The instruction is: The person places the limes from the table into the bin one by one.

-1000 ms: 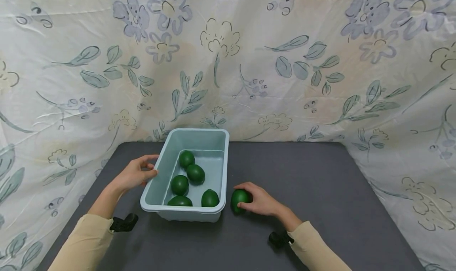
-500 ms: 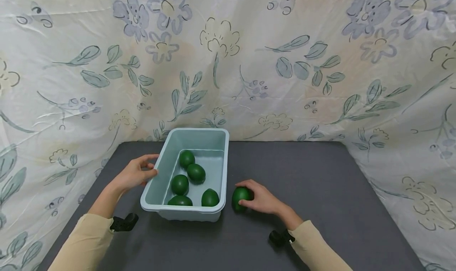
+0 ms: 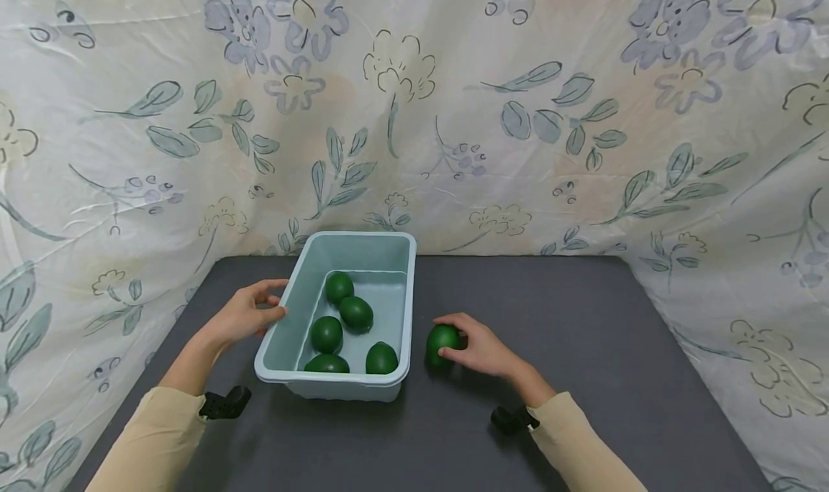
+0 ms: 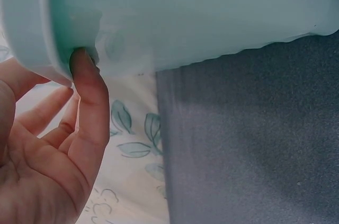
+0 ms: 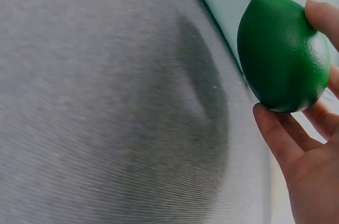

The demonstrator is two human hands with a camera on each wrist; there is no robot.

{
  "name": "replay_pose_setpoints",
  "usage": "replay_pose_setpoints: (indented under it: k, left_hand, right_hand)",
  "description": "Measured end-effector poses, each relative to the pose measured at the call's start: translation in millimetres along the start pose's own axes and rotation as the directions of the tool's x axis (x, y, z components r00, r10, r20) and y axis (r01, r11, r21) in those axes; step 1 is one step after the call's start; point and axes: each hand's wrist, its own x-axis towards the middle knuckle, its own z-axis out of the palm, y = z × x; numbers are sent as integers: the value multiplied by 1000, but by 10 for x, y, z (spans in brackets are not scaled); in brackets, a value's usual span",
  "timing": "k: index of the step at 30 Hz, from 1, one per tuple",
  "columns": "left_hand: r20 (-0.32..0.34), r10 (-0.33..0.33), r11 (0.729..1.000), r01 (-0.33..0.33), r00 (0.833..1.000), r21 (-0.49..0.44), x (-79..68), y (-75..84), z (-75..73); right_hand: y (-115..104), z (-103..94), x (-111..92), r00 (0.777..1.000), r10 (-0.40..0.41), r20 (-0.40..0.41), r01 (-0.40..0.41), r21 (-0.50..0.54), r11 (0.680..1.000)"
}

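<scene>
My right hand (image 3: pixel 484 348) holds a glossy green lime (image 3: pixel 442 346), thumb on one side and fingertips on the other. In the right wrist view the lime (image 5: pixel 283 52) is raised off the table, its shadow apart from it. My left hand (image 3: pixel 242 316) grips the left rim of a pale blue-green plastic bin (image 3: pixel 411 305). From the left wrist view, one finger (image 4: pixel 92 97) bends up under the rim against the outer wall. Inside the bin lie several more limes, among them one lime (image 3: pixel 382 359) at the front right corner. The held lime is just right of the bin.
A dark grey tabletop (image 3: pixel 550 305) spreads under the bin and both hands. Behind it hangs a floral cloth (image 3: pixel 453 82), which also drapes along the left and right sides. Each wrist wears a black camera, like the left one (image 3: pixel 225 403).
My right hand has lifted the lime, moving up and slightly right. The left hand and bin stay in place.
</scene>
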Motion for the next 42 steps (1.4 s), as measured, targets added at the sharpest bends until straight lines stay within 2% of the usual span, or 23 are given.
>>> replay_pose_setpoints:
  k: [7,17,23,34,42]
  left_hand:
    - [-2,9,1000,-9,1000,-3,6,6,8]
    - [-6,3,1000,-3,1000,-6,18,32,18]
    - [-10,6,1000,-6,1000,-2,23,38,23]
    - [-3,27,999,-27,1000,-34,25,38,29]
    - [-8,27,999,-28,1000,-33,29,34,38]
  right_hand:
    - [-11,-155,92,1000,18,-16,-18,-2,1000]
    - [-34,-385,209,998,44,-48,-41,63,997]
    - [-52,-521,290,997,35,-67,-31,47,998]
    - [-207,-696,473,997,49,-57,-48,33,998]
    - [-318,-776,623,998,15,-66,-13,37,999]
